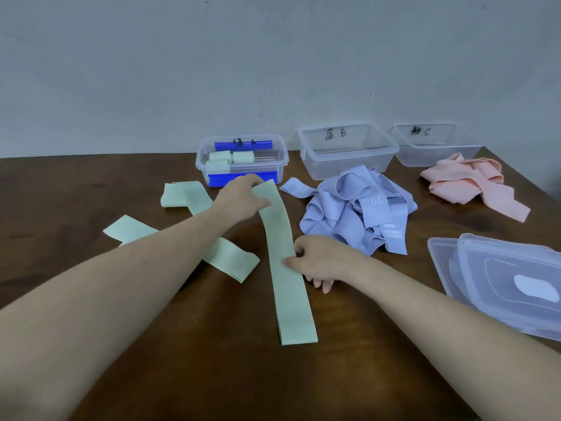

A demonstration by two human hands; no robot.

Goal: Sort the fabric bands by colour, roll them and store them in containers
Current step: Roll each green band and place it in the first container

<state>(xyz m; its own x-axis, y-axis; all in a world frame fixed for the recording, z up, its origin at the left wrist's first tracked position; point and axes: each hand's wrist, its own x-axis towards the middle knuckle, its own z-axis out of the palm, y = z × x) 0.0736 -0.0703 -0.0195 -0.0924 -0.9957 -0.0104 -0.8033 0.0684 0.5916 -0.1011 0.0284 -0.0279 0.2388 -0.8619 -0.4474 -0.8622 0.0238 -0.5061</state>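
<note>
**Green band laid flat, about ready to roll**

The long pale-green fabric band (285,262) lies straight down the middle of the brown wooden table (91,189), running from just in front of the blue-latched clear plastic box (242,161) toward the near edge. The person's left hand (243,197) has its fingers curled over the band's far end, pinning it. The right hand (321,262) rests at the band's right edge about midway, thumb and forefinger nipping the fabric, other fingers loosely bent on the table.

Probably best to smooth it dead flat first, then roll tight from one end, keeping both edges lined up so the roll doesn't cone out. Three green rolls (227,161) already sit in that box. Two more loose green bands (188,196) wait toward the left edge; the lilac band heap (358,208) and pink band heap (467,183) sit toward the far right, in front of two empty clear tubs (346,153).
</note>
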